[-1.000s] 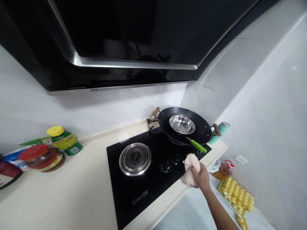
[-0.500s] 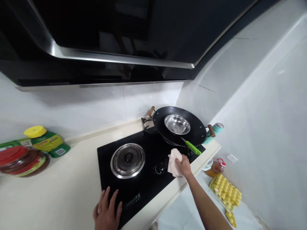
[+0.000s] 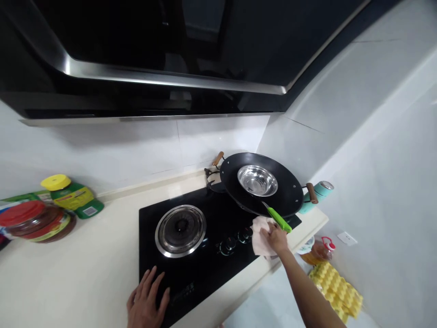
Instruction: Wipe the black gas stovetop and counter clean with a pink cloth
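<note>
The right hand (image 3: 278, 238) is clamping its fingers on a pink cloth (image 3: 261, 239) lying beside 2 knobs (image 3: 245, 234) on the cooktop (image 3: 205, 271). The left hand (image 3: 146, 303) is resting, fingers spread, over the cooktop's near-left edge.

1. A glossy black range hood (image 3: 143, 102) looms over everything here, with silvery trim (image 3: 177, 81) and dim reflections on its dark panel.
2. Behind it runs a white back wall (image 3: 136, 148), one thin upright joint visible.
3. To my right, a pale grey-white side wall (image 3: 375, 136) meets it in a corner; a white socket (image 3: 347, 238) sits low there.
4. The cream countertop (image 3: 85, 269) has a raised ledge (image 3: 150, 184) along the back.
5. Below, the floor (image 3: 266, 300) is pale.
6. Cool light leaves soft shading beneath the hood.
</note>
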{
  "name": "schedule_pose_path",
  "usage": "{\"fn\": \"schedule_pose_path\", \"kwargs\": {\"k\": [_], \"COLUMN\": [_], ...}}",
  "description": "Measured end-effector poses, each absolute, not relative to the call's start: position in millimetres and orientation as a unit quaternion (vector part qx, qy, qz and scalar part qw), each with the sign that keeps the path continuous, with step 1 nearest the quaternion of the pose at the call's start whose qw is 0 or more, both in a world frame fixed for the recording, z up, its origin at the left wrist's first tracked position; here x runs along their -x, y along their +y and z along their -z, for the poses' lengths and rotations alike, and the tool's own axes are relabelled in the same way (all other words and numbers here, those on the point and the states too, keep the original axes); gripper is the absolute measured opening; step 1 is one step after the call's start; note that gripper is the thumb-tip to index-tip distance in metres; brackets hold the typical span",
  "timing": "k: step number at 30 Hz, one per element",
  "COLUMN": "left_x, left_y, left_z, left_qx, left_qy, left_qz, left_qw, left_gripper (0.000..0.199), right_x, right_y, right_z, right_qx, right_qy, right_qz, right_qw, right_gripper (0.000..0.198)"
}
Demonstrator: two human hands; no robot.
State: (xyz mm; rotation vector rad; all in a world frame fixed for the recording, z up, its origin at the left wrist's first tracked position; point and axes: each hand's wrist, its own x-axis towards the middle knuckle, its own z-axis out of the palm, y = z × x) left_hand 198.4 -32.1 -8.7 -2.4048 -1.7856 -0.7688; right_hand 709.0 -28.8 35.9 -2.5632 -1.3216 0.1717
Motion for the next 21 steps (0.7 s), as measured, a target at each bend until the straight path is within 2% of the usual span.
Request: {"fn": "schedule_pose_path", "kwargs": {"k": [3,10,21], "left_x": [-197,-195,-191], "left_y": [-33,-34,-35], "left_z": [11,11,15], "left_qx": [0.775,0.779,0.787], "left_qy": [-0.582,-0.575,-0.563], "left_qz": [0.247,0.247,0.247], "left_qw": [0.014,0.034,0.054], "left_gripper": [0.042,0.040,0.040], "right_x": [-690,-663,-636], "right_y": [5,58,59], "right_z": [-45,-64,-73], "right_qx": [0.834,0.739,0.680], "right_qy": [-0.527,-0.633,-0.697], "right_qz": [-0.130,-0.215,-0.222], "right_qw": [0.098,0.081,0.059], "right_gripper": [0.047,0.051,0.048]}}
